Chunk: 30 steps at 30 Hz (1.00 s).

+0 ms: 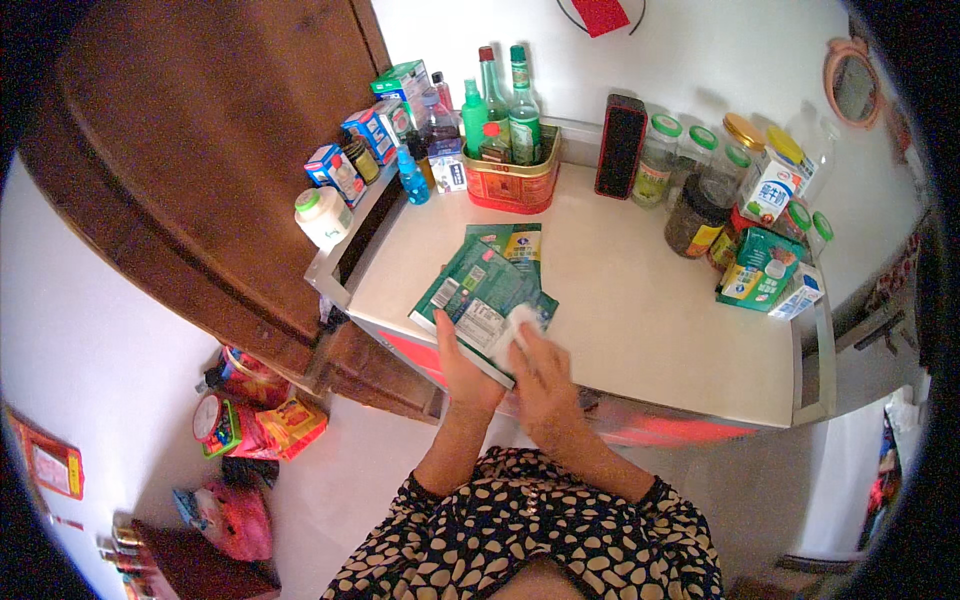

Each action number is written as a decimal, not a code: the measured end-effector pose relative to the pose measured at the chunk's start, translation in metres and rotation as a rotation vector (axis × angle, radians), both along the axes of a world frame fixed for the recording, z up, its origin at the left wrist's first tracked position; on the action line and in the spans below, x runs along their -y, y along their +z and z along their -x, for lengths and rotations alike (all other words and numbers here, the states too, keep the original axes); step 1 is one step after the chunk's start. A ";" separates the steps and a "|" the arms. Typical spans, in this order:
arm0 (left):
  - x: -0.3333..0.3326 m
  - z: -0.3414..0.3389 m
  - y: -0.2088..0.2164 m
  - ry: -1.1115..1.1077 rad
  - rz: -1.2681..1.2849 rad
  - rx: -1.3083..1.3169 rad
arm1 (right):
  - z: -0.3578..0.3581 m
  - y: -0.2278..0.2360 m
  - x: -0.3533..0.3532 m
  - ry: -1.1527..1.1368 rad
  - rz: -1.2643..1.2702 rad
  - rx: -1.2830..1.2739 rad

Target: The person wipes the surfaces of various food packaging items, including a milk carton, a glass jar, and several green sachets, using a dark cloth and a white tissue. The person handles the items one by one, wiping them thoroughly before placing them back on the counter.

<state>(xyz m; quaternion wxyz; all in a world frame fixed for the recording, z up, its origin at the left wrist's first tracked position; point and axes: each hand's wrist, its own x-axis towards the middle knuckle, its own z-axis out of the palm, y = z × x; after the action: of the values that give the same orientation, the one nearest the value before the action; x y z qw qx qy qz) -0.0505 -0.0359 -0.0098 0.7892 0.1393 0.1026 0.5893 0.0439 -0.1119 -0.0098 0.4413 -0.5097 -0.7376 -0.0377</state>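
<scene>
A flat green packet (468, 280) with a white printed label and a barcode is tilted above the near edge of the white tabletop. My left hand (468, 370) grips it from its lower edge, the thumb over the front side. In my right hand (545, 385) is a white wipe or tissue (512, 328), pressed against the packet's lower right part; the fingers are slightly blurred. Just behind, partly covered by the held packet, lies another green packet (525, 243) with a yellow patch, flat on the tabletop.
A red tin (510, 190) with green-capped bottles (522, 105) stands at the back. Boxes and a white jar (322, 217) line the left ledge. Glass jars (655, 165), a dark speaker-like block (620, 147), a milk carton (772, 190) and a green pack (760, 268) stand at the right.
</scene>
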 end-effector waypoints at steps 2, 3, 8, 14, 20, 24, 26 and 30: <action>-0.007 0.005 -0.008 -0.082 -0.067 0.167 | 0.007 -0.001 0.008 0.130 0.029 -0.021; -0.007 0.005 -0.009 -0.077 -0.047 0.116 | 0.009 -0.001 0.007 0.172 0.023 -0.038; 0.001 0.003 -0.006 -0.122 -0.018 0.005 | -0.001 0.006 -0.016 0.138 -0.049 0.027; 0.017 -0.010 0.010 -0.131 0.020 -0.121 | -0.025 0.022 -0.039 -0.004 -0.041 -0.113; 0.010 -0.001 0.004 0.057 -0.156 -0.325 | -0.006 0.029 -0.008 0.109 0.037 -0.127; 0.006 -0.003 -0.037 0.062 -0.431 -0.678 | -0.016 0.024 -0.004 -0.030 0.025 -0.110; 0.002 -0.010 -0.040 0.014 -0.509 -0.776 | -0.033 0.016 -0.003 -0.068 -0.025 -0.148; -0.004 -0.024 0.008 -0.069 -0.303 -0.626 | -0.079 0.028 0.017 0.002 0.378 -0.651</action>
<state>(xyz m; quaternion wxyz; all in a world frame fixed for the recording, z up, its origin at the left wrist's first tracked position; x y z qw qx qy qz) -0.0264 -0.0320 -0.0016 0.7092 0.4323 0.2463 0.4995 0.1225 -0.1286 0.0180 0.5508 -0.5667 -0.5531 0.2638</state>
